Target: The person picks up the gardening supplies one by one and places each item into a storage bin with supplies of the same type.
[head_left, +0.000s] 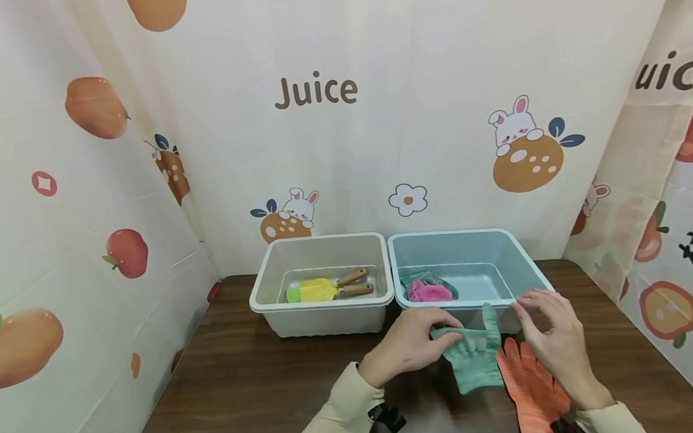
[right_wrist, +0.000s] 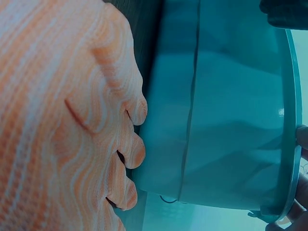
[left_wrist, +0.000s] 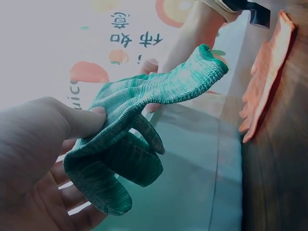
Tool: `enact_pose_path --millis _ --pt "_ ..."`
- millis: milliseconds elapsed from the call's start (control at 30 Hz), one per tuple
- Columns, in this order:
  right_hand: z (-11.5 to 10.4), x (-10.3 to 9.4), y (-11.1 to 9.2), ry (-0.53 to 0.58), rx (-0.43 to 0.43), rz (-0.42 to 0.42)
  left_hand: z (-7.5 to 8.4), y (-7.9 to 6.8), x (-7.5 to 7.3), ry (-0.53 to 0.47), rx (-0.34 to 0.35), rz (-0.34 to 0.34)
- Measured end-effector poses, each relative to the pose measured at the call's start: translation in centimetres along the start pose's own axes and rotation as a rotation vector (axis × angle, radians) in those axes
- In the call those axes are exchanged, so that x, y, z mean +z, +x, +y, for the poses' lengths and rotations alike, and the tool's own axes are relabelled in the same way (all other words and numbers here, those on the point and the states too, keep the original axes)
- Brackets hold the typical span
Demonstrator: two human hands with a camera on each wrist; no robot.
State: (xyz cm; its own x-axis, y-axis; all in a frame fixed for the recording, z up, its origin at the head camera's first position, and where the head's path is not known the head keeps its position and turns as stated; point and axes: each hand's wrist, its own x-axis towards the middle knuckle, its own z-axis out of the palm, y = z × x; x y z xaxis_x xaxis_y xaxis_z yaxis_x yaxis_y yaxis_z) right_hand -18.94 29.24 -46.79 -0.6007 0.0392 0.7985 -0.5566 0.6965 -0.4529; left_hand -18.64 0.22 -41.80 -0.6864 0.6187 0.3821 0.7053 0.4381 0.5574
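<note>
My left hand (head_left: 411, 341) pinches a green knitted glove (head_left: 474, 362) between thumb and fingers, in front of the blue bin (head_left: 450, 238). One finger of this glove sticks up in the head view. The left wrist view shows its other fingers dangling below my thumb. My right hand (head_left: 557, 340) grips the front rim of the blue bin near its right corner, thumb and fingertips at the edge. Below that hand an orange glove (head_left: 530, 388) lies on the table, fingers toward the bin. Inside the blue bin are a pink glove (head_left: 428, 292) and green fabric (head_left: 440, 282).
A grey-white bin (head_left: 327, 316) stands left of the blue one, holding yellow garden tools (head_left: 318, 289) with wooden handles. Both bins sit at the back of the dark wooden table (head_left: 231, 373), against a fruit-printed curtain (head_left: 344, 153).
</note>
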Motion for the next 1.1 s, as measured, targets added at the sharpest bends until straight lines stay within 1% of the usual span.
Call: enact_pose_path --millis 367,567,733,867,1100 --pt "-0.1 0.1 0.0 -0.001 -0.005 0.001 0.4 0.3 -0.2 0.011 0.016 0.04" --pt "-0.1 0.0 0.0 -0.007 0.0 -0.005 0.4 0.4 -0.4 0.014 0.023 0.05" --pt "-0.1 0.1 -0.1 -0.009 -0.002 -0.01 0.4 0.5 -0.5 0.011 0.034 0.073" --pt "-0.1 0.1 -0.1 -0.007 -0.003 -0.007 0.5 0.5 -0.7 0.014 0.034 0.08" --pt "-0.2 0.1 0.0 -0.02 0.007 -0.012 0.7 0.6 -1.3 -0.011 0.037 0.094"
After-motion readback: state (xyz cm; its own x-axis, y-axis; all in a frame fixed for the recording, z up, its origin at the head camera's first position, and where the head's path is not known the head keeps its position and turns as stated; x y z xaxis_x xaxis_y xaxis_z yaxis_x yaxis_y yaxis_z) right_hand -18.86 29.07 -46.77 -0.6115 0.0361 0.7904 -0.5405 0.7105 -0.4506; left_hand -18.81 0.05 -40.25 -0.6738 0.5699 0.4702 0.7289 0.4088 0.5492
